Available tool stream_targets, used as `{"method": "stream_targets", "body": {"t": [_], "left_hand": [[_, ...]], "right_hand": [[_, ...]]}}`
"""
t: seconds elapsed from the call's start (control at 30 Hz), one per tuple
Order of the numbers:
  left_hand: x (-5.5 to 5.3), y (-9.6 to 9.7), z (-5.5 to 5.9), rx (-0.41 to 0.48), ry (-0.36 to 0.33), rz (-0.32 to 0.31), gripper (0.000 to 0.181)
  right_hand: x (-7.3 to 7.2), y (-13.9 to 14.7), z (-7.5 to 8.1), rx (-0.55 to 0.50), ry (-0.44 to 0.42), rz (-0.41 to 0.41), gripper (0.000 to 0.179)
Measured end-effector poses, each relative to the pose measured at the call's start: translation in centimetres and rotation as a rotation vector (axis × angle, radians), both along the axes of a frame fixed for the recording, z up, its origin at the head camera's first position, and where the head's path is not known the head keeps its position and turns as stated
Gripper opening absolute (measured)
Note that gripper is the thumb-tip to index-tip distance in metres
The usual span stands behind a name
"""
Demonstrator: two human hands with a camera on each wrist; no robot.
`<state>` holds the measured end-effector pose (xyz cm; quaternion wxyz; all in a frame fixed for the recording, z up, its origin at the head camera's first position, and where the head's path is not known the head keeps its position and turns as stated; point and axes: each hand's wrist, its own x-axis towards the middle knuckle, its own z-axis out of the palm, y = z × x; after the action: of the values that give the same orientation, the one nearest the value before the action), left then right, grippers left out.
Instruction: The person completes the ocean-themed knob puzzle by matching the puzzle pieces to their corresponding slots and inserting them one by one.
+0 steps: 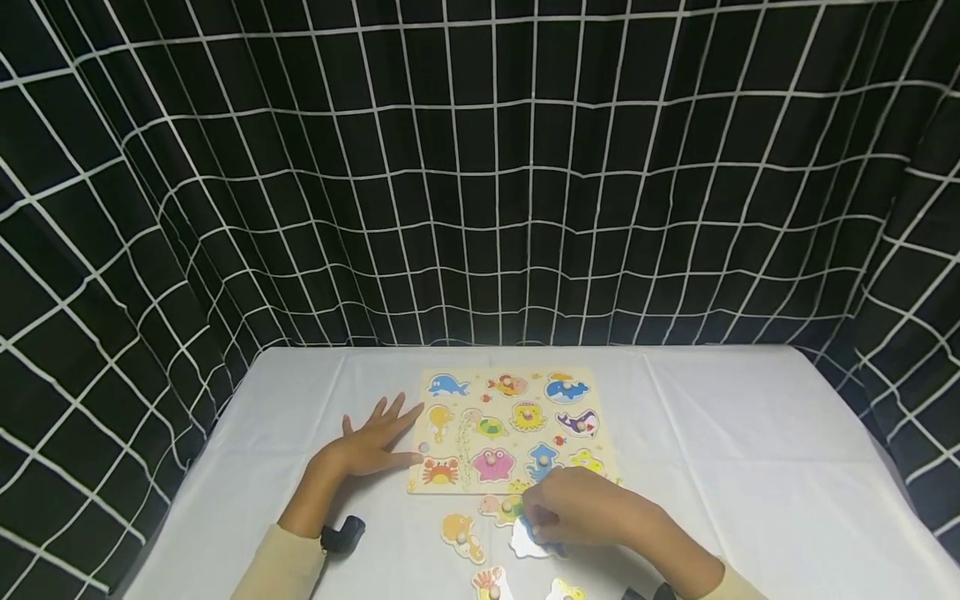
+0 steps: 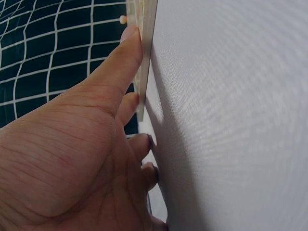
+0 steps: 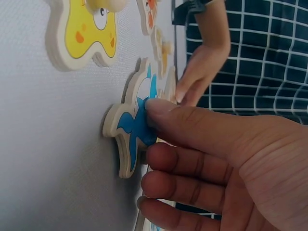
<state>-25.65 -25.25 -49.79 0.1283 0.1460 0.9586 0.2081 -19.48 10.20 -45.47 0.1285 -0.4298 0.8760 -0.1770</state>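
Note:
My right hand (image 1: 588, 508) pinches a blue-and-white dolphin puzzle piece (image 1: 527, 546) just below the front edge of a wooden puzzle board (image 1: 480, 374). In the right wrist view the thumb lies over the blue part of the dolphin, which is tilted close to the cloth; its knob is hidden by the fingers. Fingers spread, my left hand (image 1: 367, 446) rests at the board's left edge, with the thumb (image 2: 120, 60) on the rim. A turtle piece (image 1: 491, 505) lies right beside the right hand, near the board's front edge.
A seahorse piece (image 1: 460, 533), a crab piece (image 1: 491, 579) and a yellow starfish piece (image 3: 91, 33) lie loose on the white cloth in front of the board. Knobbed pieces, among them a pink shell (image 1: 492, 465) and an octopus (image 1: 528, 416), sit in the board. A black gridded curtain (image 1: 495, 192) hangs behind.

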Motion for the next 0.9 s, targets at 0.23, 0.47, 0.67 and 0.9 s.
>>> {"method": "stream_targets", "body": {"t": [0.23, 0.47, 0.67, 0.9], "left_hand": [[-0.4, -0.1, -0.2, -0.027, 0.008, -0.010, 0.090], [0.0, 0.1, 0.3, -0.002, 0.000, -0.016, 0.088], [-0.4, -0.2, -0.9, 0.010, 0.027, -0.002, 0.093], [-0.5, -0.6, -1.3, 0.029, 0.038, -0.023, 0.094]], "right_hand": [[-0.4, 0.3, 0.9, -0.021, 0.001, -0.004, 0.013], [-1.4, 0.2, 2.3, -0.069, 0.069, -0.009, 0.014], [-3.0, -0.8, 4.0, -0.072, 0.158, 0.005, 0.008], [-5.3, -2.4, 5.4, -0.056, 0.232, 0.002, 0.006]]}}
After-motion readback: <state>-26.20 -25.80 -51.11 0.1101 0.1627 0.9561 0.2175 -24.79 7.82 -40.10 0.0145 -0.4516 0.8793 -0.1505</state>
